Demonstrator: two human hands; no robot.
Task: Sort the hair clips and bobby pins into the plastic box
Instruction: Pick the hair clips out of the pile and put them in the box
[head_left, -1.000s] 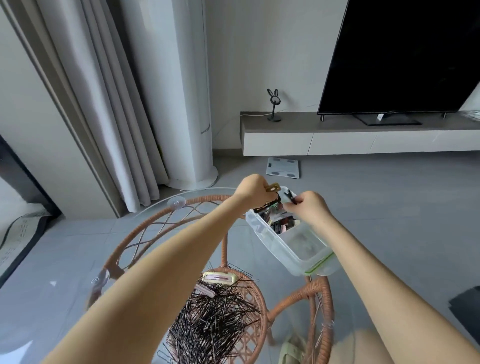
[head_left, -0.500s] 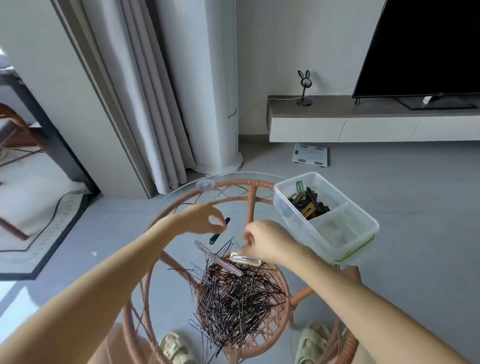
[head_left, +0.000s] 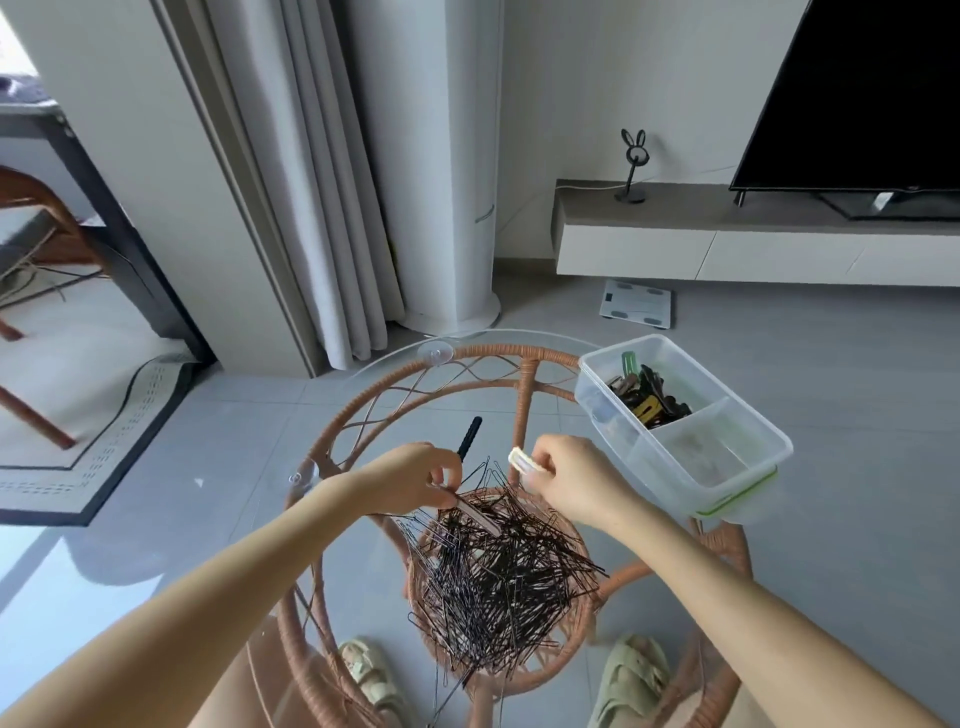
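Cream clip (head_left: 521, 461): pinched at its near end between the thumb and fingertips of my right hand (head_left: 571, 478), held clear of the pile, just above centre frame.

Long flat clip (head_left: 480, 517): lies slanting on the upper left edge of the bobby pin pile (head_left: 498, 571). My left hand (head_left: 426, 475) pinches its upper end, fingers curled round it. The lower end sits among the pins.

Black clip (head_left: 469, 436): alone on the glass just above my left hand, not touched.

Plastic box (head_left: 774, 449): right of centre, at the edge of the desk (head_left: 467, 353), well apart from the pile. Far compartment holds the sorted clips (head_left: 649, 397). What the near compartment holds I cannot tell.

Judgement on the step: both hands are loaded, so the carry to the box comes next.
- Lift the long flat clip straight up and slowly. Pins may be caught on it, and a sideways pull would probably drag them across the glass.
- Give it a small shake over the pile before moving off.
- Both clips belong in the far compartment with the others. Lower them in, don't toss them: the box looks light and overhangs the desk edge.
- Take the black clip on the next pass.
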